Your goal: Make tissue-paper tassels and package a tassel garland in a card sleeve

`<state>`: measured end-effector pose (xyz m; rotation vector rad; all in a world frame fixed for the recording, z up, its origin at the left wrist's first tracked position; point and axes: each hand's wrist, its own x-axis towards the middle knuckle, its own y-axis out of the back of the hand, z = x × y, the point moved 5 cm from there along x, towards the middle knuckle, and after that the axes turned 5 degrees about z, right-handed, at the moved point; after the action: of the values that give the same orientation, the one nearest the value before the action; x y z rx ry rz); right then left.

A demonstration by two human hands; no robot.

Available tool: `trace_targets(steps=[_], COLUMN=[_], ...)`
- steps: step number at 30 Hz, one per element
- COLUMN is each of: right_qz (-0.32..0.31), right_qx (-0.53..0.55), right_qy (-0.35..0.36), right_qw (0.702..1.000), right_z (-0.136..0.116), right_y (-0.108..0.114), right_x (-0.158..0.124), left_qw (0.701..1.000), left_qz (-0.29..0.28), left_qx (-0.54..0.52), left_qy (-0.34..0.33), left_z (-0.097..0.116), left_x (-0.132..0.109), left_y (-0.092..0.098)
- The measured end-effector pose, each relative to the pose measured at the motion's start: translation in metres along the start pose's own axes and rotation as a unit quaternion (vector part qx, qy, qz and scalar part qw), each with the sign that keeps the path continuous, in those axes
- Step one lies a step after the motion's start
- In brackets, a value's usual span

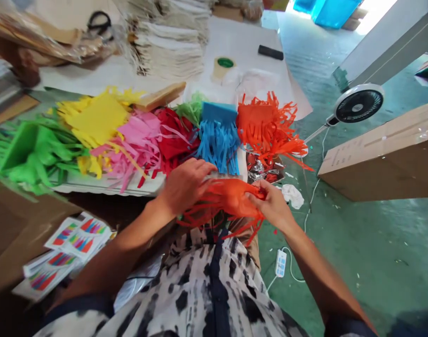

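Observation:
In the head view an orange fringed paper tassel (231,196) is stretched out above my lap, its strips hanging loose and partly blurred. My right hand (272,203) pinches its right end between thumb and fingers. At the other end my left hand (189,183) is curled over the paper, slightly smeared by motion. Just beyond, along the table's front edge, lie bundles of fringed paper: orange (259,119), blue (219,133), dark red (173,135), pink (143,131), yellow (97,114) and green (34,147).
Behind the bundles are a wooden stick (164,95), a tape roll (225,68), a stack of white fringed material (168,42) and black scissors (99,23). Printed cards (76,236) lie at lower left. A fan (357,106), a carton (378,164) and a power strip (280,263) stand right.

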<state>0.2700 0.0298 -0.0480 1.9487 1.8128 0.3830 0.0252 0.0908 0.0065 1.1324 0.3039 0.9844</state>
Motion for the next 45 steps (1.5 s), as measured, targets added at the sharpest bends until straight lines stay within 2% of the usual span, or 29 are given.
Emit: trace_targets(steps=[1,3,5,8,10,11,13,15,17,22,25,28,30,34,37,39,42,45], right_qz=[0.012,0.026,0.04,0.095,0.124,0.117,0.064,0.01,0.0,0.01,0.002,0.036,0.062,0.101,0.095,0.075,0.074,0.107], right_qx=[-0.035,-0.095,-0.157,-0.282,-0.355,-0.376,-0.388,-0.384,-0.375,-0.308,-0.257,-0.214,-0.219,-0.279,-0.314,-0.314,-0.278,-0.244], right_qy=[0.008,0.012,0.022,0.09,0.172,0.214,0.283,0.315,0.319,0.295,0.253,0.196,0.174,0.195,0.223,0.218,0.175,0.141], right_qw=[0.999,0.995,0.987,0.95,0.911,0.894,0.875,0.868,0.87,0.904,0.933,0.956,0.958,0.935,0.918,0.921,0.942,0.954], right_z=[0.003,0.006,0.005,-0.009,-0.022,-0.028,-0.032,-0.028,-0.02,-0.011,-0.013,-0.016,-0.016,-0.017,-0.017,-0.016,-0.013,-0.012], right_y=[0.001,0.001,0.001,0.004,0.003,0.0,-0.009,-0.017,-0.018,-0.007,-0.002,0.0,-0.001,-0.006,-0.01,-0.011,-0.009,-0.005], right_x=[0.004,0.007,0.007,-0.004,-0.017,-0.024,-0.037,-0.047,-0.051,-0.047,-0.041,-0.033,-0.029,-0.03,-0.034,-0.036,-0.036,-0.035], left_qw=[0.999,0.99,0.984,0.988,0.988,0.987,0.984,0.984,0.984,0.988,0.992,0.992,0.993,0.995,0.994,0.994,0.997,0.996], left_qz=[0.024,0.019,0.005,0.042,0.087,0.107,0.127,0.123,0.115,0.099,0.088,0.082,0.084,0.094,0.082,0.066,0.059,0.072], left_qx=[-0.005,-0.037,-0.022,0.03,0.048,0.046,0.029,0.008,-0.005,-0.034,-0.074,-0.091,-0.07,0.002,0.028,0.01,-0.041,-0.059], left_qy=[-0.037,-0.138,-0.175,-0.148,-0.12,-0.115,-0.119,-0.132,-0.138,-0.116,-0.049,0.031,0.045,-0.018,-0.07,-0.081,-0.04,0.012], left_z=[0.008,0.029,0.045,0.053,0.052,0.051,0.05,0.049,0.047,0.039,0.03,0.02,0.018,0.025,0.029,0.028,0.018,0.01], left_x=[-0.006,-0.023,-0.041,-0.057,-0.058,-0.056,-0.051,-0.047,-0.047,-0.055,-0.052,-0.043,-0.037,-0.027,-0.025,-0.026,-0.026,-0.027], left_y=[-0.008,-0.034,-0.064,-0.097,-0.103,-0.102,-0.095,-0.087,-0.078,-0.06,-0.051,-0.045,-0.043,-0.042,-0.045,-0.047,-0.047,-0.046])
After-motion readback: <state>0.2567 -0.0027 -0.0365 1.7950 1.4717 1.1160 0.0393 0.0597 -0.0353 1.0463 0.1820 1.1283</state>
